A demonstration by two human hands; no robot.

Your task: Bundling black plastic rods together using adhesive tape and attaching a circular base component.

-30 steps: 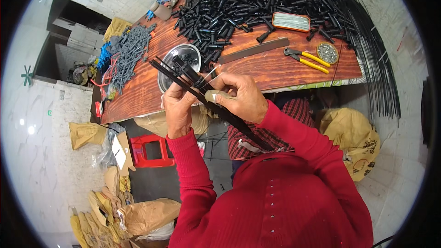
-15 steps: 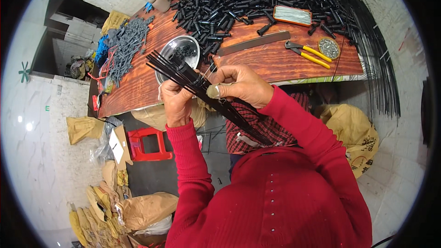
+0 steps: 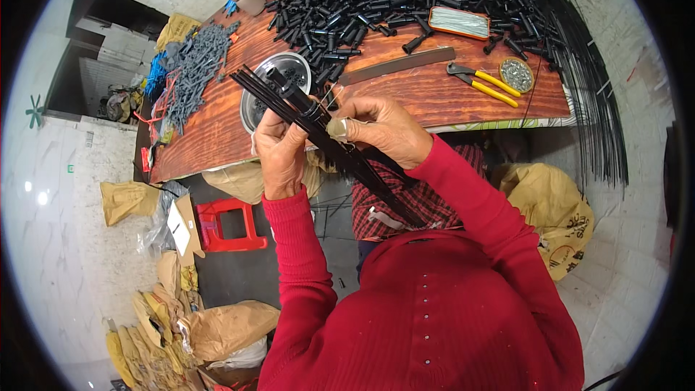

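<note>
I log: left hand [image 3: 281,152], pinching black rods [image 3: 347,159], dead centre; right hand [image 3: 384,130], thumb against them, its exact pinch I cannot tell; steel bowl [image 3: 250,110], eleven o'clock; pliers [image 3: 494,93], two o'clock; black tubes [image 3: 391,0], heaped at twelve, farthest.

I looked from afar into what seemed a workshop, for a person [image 3: 434,311] held black rods [image 3: 369,181] at a table [image 3: 449,94] heaped with black tubes [image 3: 405,0] and grey parts [image 3: 194,69], pliers [image 3: 492,94] lay near small metal pieces [image 3: 515,74], and sacks [image 3: 230,329] crowded the floor [image 3: 239,275].
</note>
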